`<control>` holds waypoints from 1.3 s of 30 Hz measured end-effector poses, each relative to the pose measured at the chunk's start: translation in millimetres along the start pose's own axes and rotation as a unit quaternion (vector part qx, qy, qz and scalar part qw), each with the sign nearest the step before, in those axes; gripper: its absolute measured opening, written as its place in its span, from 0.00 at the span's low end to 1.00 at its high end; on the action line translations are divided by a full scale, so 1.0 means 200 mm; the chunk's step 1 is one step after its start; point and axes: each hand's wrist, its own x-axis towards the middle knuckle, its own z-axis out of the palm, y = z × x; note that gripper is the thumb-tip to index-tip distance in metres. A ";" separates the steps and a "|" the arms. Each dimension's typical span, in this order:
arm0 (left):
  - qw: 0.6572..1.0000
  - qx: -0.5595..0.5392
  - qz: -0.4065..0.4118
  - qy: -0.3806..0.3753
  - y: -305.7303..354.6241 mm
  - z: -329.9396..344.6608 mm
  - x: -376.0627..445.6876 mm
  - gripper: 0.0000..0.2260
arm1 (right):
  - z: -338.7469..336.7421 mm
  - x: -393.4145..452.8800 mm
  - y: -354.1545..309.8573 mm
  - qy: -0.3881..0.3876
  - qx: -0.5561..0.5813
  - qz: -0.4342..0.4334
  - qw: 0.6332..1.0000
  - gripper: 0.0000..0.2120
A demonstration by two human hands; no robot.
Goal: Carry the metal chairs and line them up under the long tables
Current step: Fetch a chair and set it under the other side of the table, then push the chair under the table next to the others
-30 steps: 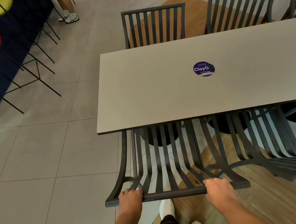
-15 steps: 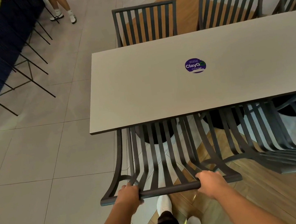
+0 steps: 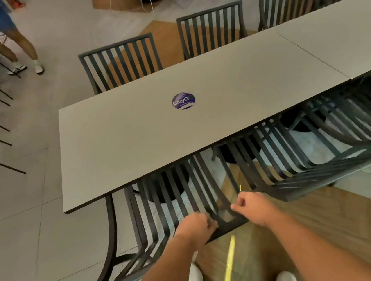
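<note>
Both hands slid rightward: left hand (image 3: 197, 227) fingers grip chair (image 3: 156, 215) top rail, right hand (image 3: 253, 204) clenched just beside.

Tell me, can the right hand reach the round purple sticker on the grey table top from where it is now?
Probably yes. The right hand is at the dark metal slatted chair near the table edge, and the bare grey table top lies open between it and the round purple sticker; nothing blocks it.

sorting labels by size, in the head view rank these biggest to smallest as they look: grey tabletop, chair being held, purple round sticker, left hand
1. grey tabletop
2. held chair, partly hidden under the tabletop
3. left hand, enlarged by nearness to the camera
4. purple sticker
</note>
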 end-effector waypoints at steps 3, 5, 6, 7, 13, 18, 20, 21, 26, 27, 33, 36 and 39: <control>0.999 0.007 0.000 0.037 0.29 0.01 0.09 0.17 | -0.21 -0.01 0.27 0.031 -0.011 -0.003 0.999 0.11; 0.998 -0.010 -0.006 0.067 0.49 0.06 0.16 0.16 | -0.35 -0.02 0.48 0.050 -0.029 -0.008 0.998 0.11; 0.996 -0.023 -0.008 0.084 0.59 0.09 0.20 0.16 | -0.42 -0.03 0.59 0.059 -0.035 -0.011 0.998 0.11; 0.995 -0.030 -0.014 0.096 0.70 0.12 0.24 0.16 | -0.50 -0.04 0.70 0.066 -0.037 -0.015 0.997 0.11; 0.988 -0.060 -0.024 0.138 1.30 0.22 0.39 0.17 | -0.87 -0.07 1.25 0.085 -0.075 -0.021 0.993 0.11; 0.987 -0.065 -0.023 0.144 1.55 0.23 0.51 0.16 | -1.08 -0.01 1.50 0.082 -0.080 -0.009 0.993 0.10; 0.988 -0.056 -0.019 0.139 1.62 0.21 0.57 0.16 | -1.14 0.05 1.56 0.082 -0.086 -0.012 0.993 0.10; 0.989 -0.054 -0.013 0.134 1.64 0.20 0.60 0.15 | -1.16 0.08 1.58 0.084 -0.093 -0.017 0.992 0.10; 0.997 -0.032 0.017 0.073 1.70 0.19 0.77 0.17 | -1.22 0.18 1.63 0.080 -0.113 -0.018 0.990 0.16; 0.998 -0.031 0.018 0.059 1.70 0.19 0.79 0.18 | -1.23 0.20 1.64 0.079 -0.117 -0.022 0.990 0.17; 1.000 -0.008 0.007 -0.007 1.73 0.22 0.88 0.26 | -1.28 0.34 1.73 0.026 -0.126 -0.010 0.992 0.27; 0.999 -0.010 -0.023 -0.021 1.74 0.28 0.94 0.27 | -1.34 0.41 1.81 -0.038 -0.106 0.001 0.994 0.35; 0.998 -0.004 -0.052 -0.023 1.78 0.33 1.00 0.26 | -1.41 0.49 1.90 -0.089 -0.140 -0.014 0.986 0.35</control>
